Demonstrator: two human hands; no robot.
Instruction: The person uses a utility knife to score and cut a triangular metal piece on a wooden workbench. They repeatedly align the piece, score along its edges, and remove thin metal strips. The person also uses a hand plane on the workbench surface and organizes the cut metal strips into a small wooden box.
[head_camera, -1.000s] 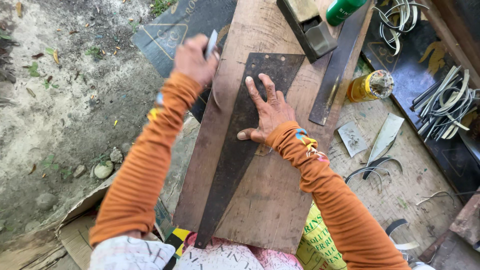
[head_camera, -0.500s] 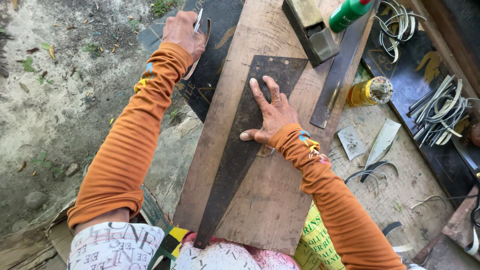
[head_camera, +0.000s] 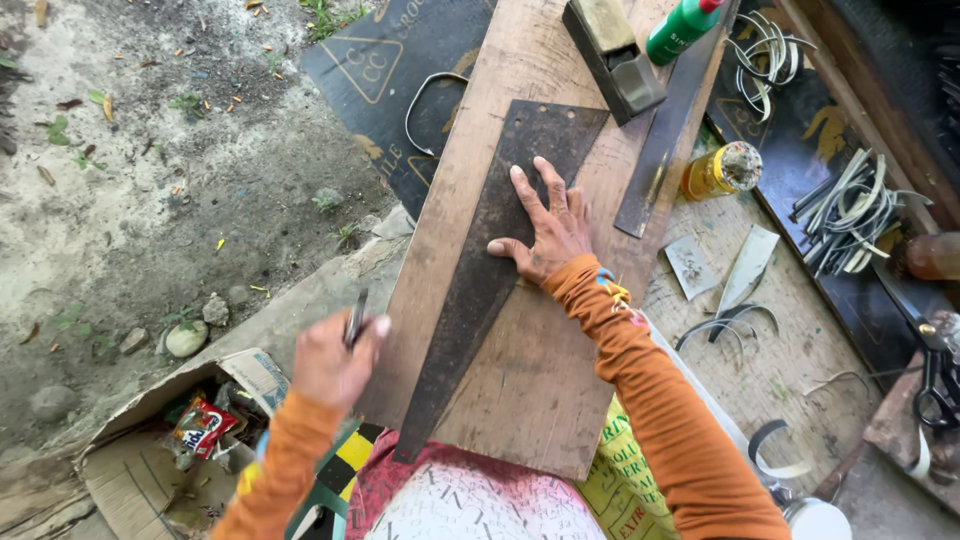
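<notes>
Bare dirt ground with pebbles lies left of a broad brown wooden board (head_camera: 560, 400) resting across the person's lap. On it lies a long, dark, rusty triangular metal blade (head_camera: 480, 290), wide at the far end and tapering to a point near the body. The right hand (head_camera: 545, 228) presses flat on the blade, fingers spread apart. The left hand (head_camera: 330, 362), at the board's left edge, has its fingers clamped on a thin dark metal tool (head_camera: 356, 317).

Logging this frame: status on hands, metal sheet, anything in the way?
Left hand closed on a thin dark tool, off the board's left edge. Right hand flat, fingers spread, on the dark tapered metal sheet. Sheet lies on the wooden board; nothing on top of it.
</notes>
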